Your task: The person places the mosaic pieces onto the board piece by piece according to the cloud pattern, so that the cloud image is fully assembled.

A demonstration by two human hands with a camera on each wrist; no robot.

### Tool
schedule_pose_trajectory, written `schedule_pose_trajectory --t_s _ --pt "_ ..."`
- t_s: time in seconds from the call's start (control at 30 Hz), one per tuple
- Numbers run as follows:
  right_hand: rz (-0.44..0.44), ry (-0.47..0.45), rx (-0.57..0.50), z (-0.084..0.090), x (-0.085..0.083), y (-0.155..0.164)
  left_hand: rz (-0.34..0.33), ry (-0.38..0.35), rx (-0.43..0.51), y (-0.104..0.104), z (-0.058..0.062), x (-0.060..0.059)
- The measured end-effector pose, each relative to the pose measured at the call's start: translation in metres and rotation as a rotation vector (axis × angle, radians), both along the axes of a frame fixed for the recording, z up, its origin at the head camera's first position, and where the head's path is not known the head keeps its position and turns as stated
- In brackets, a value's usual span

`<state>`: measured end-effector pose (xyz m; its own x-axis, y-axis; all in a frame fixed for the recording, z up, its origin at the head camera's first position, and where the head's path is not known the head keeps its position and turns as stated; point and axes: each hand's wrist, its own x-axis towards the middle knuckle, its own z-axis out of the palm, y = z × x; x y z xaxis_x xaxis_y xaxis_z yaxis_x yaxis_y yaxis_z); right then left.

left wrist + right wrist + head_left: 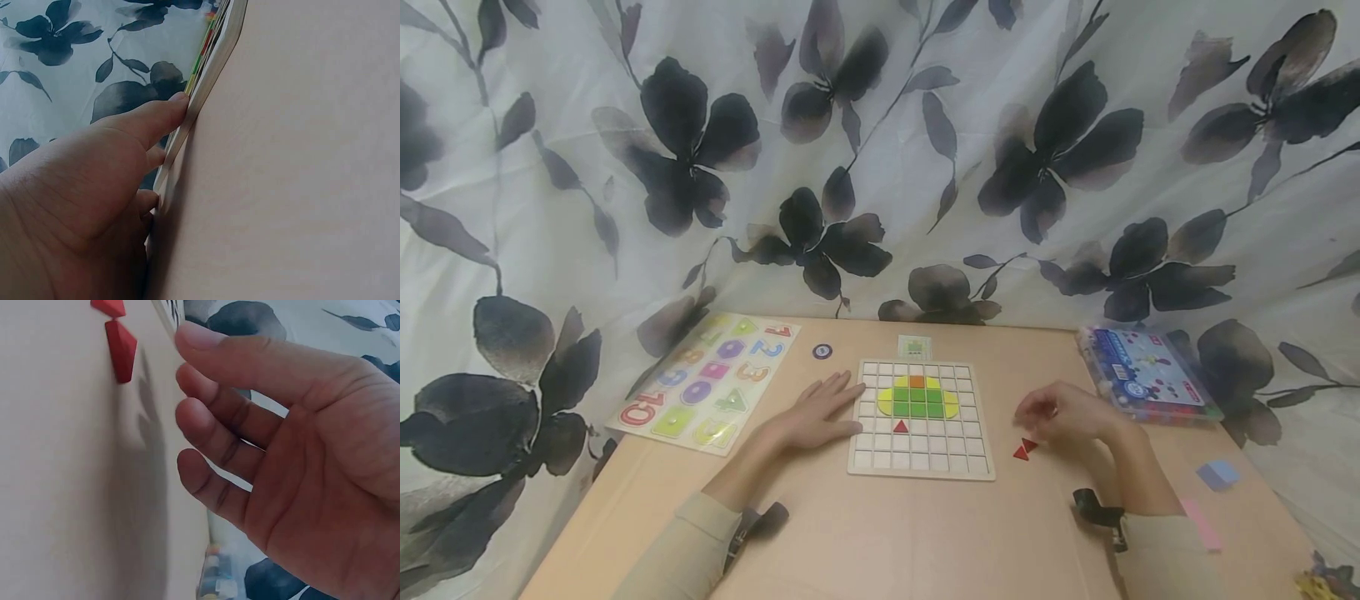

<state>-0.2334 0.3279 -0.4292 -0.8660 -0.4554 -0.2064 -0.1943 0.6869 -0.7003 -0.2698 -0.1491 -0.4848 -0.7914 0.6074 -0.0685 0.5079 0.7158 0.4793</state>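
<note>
A white wooden grid board (921, 454) lies in the middle of the table, with green, yellow and orange tiles (917, 397) set in it and one red triangle (900, 427) below them. My left hand (817, 411) lies flat on the table, fingers straight, touching the board's left edge (194, 94). My right hand (1058, 412) hovers right of the board with relaxed, loosely bent fingers (212, 434) and holds nothing. Two red triangles (1024, 449) lie on the table just under it, seen too in the right wrist view as red triangles (119, 344).
A number-and-shape puzzle board (707, 381) lies at the left. A clear plastic box of pieces (1146, 374) stands at the right. A small card (914, 346) and a round dark token (822, 351) lie behind the board. Blue and pink pieces (1217, 473) sit near the right edge. Flowered cloth surrounds the table.
</note>
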Motion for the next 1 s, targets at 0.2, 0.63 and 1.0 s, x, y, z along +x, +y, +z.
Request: schedule_pose_trajectory --t_s 0.2,0.63,1.0 --pt "0.085 -0.056 -0.007 -0.007 -0.001 0.004 -0.001 -0.001 0.003 0.000 0.000 0.001" --pt "0.104 -0.085 -0.017 -0.013 -0.003 -0.001 0.006 -0.003 0.000 0.000 0.000 0.000" --pt "0.129 -0.085 -0.022 -0.013 -0.002 -0.001 0.005 0.004 0.004 0.000 0.000 0.000"
